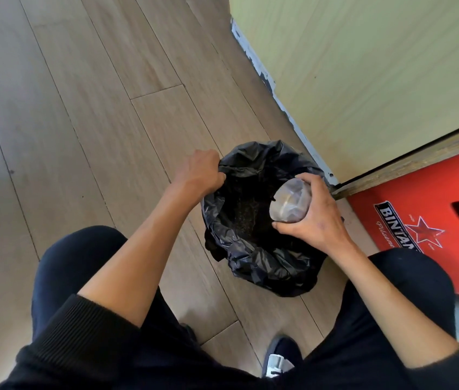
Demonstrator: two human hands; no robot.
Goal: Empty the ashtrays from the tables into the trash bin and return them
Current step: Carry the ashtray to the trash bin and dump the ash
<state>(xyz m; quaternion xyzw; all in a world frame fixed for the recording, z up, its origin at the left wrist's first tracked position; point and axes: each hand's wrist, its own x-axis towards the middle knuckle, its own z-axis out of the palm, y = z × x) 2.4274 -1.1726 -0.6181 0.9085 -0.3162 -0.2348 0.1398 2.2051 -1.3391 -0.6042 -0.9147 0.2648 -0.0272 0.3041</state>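
Observation:
A trash bin lined with a black plastic bag (253,260) stands on the wooden floor in front of my knees. My left hand (198,173) grips the bag's far left rim. My right hand (311,218) holds a clear glass ashtray (290,201) over the bin's right side, tilted on its edge with its open face turned toward the bag's inside. Dark ash and crumbs lie at the bottom of the bag (246,212).
A pale green wall (363,80) with a chipped grey baseboard runs along the right. A red beer crate (425,226) stands right of the bin under a wooden ledge. My dark trousers and one shoe (279,358) fill the bottom.

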